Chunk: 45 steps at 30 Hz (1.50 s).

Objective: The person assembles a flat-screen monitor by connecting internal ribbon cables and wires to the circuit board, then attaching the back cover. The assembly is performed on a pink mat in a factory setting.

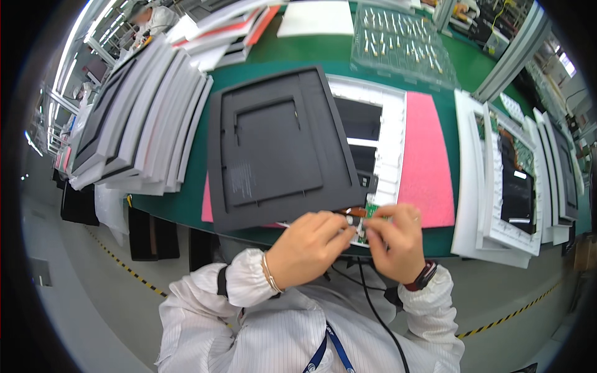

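My left hand and my right hand meet at the near edge of a white plastic frame. Both have thumb and fingers pinched together over a small green circuit board and an orange flat ribbon cable. Whatever tiny part sits between the fingertips is too small to make out. A black back cover lies tilted over the frame's left part, its near right corner just beyond my left hand. Dark panels show inside the frame. Beneath everything is a pink foam mat.
Stacked panels with white foam sheets stand at the left. At the right, more white frames lean together near a metal post. A clear tray of small parts lies at the back. A black cable hangs before me.
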Motion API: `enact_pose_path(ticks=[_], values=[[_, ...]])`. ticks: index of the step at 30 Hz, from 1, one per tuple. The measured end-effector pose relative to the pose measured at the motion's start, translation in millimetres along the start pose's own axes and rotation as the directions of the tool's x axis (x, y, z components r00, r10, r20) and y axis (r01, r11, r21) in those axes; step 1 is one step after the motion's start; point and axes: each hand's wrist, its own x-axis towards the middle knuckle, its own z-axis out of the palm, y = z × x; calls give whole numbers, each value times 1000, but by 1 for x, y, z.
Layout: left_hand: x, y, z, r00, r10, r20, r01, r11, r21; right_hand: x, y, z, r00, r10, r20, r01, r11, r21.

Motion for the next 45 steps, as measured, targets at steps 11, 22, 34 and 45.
enact_pose_path(ticks=[11,22,34,45], values=[[-19,-8,19,976,107,-187,-90,991,99,-8,0,8,994,-104,40,102,993,63],[-23,-1,23,980,37,-193,-28,998,49,-12,0,6,977,-180,111,185,982,-37],[-21,5,36,937,-5,-350,-3,1000,-20,9,-1,-17,888,-253,384,279,960,-14],[-11,31,36,873,-229,-430,197,973,-118,30,8,-14,854,-277,440,249,961,121]])
